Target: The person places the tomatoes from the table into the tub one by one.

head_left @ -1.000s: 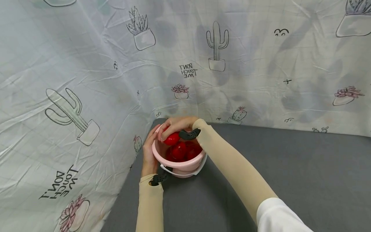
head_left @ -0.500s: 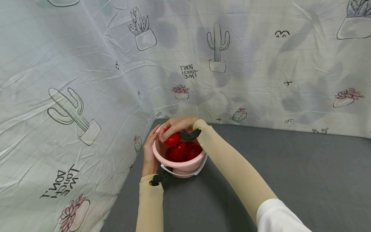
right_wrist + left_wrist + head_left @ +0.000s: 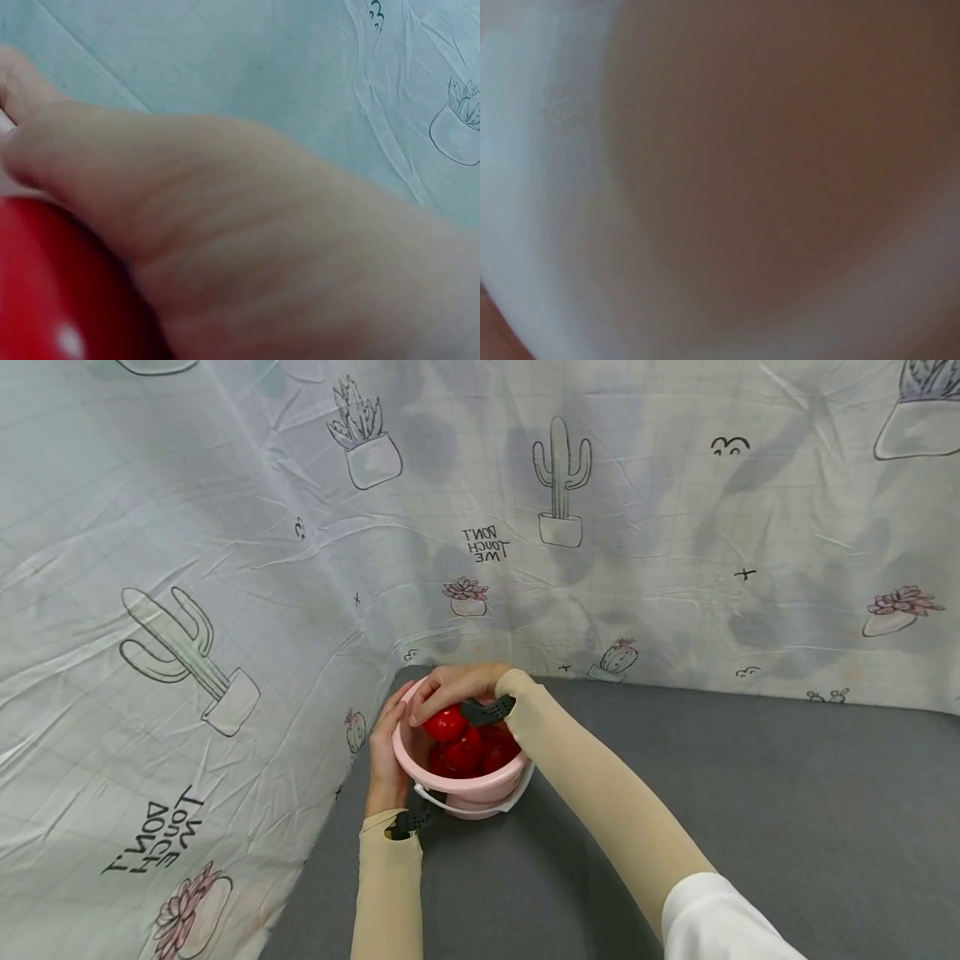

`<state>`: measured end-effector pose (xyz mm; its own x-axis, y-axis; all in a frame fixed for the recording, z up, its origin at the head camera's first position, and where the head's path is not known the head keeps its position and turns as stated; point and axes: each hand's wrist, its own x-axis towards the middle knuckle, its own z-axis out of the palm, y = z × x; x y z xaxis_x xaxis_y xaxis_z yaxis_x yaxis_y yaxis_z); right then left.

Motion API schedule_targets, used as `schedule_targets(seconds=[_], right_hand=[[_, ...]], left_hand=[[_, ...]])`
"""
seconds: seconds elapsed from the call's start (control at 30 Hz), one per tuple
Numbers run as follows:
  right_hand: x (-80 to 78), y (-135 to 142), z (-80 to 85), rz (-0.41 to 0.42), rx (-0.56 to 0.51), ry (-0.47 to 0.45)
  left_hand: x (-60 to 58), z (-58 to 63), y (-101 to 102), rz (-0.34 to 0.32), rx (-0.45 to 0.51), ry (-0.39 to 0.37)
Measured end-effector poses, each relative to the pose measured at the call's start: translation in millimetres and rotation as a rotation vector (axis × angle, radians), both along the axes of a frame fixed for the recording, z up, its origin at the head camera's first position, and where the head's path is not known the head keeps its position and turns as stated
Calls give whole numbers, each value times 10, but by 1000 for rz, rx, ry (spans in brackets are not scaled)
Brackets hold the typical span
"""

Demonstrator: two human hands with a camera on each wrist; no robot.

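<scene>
A pink bucket (image 3: 472, 787) with a white handle (image 3: 517, 802) stands on the grey surface. Several glossy red round things (image 3: 462, 752) lie inside it; their exact kind cannot be told. My left hand (image 3: 386, 756) holds the bucket's left side, fingers along the outer wall near the rim. Reaching over the far rim, my right hand (image 3: 457, 683) curls its thumb and fingers about the uppermost red round thing (image 3: 446, 725). In the right wrist view this red round thing (image 3: 60, 292) sits close under the palm. The left wrist view shows only blurred pale bucket wall (image 3: 570, 180).
A pale cloth (image 3: 645, 527) printed with cacti hangs behind the bucket and along the left side. The grey surface (image 3: 750, 802) stretches to the right and front. Black straps (image 3: 487, 710) sit at both wrists.
The uppermost red round thing shows slightly more of its surface below my right thumb, and the right hand has shifted very slightly. The left hand and bucket stay nearly in place.
</scene>
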<state>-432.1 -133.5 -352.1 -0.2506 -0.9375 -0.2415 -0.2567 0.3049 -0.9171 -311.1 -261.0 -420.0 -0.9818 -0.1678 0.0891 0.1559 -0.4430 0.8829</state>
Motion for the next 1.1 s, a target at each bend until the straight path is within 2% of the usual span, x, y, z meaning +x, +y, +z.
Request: schedule_targets(seconds=[0.33,0.47,0.6,0.83,0.93,1.1], right_hand=[[3,7,68,-134,-88,-36],[16,8,88,-203,-148,-89],[33,11,103,-225,-209,-143],[62,-35,118,-266,-201,-197],[110,-47,136,-288,-182,-181],[187,-71,154,-325,-213,-124]], left_hand=[[-25,-26,-21,-42,22,102],[-13,-22,-22,-31,25,87],[-12,-21,-20,-47,48,92],[-9,-37,-12,-69,72,89],[1,-28,-7,-53,65,70],[20,-7,-26,-6,39,40]])
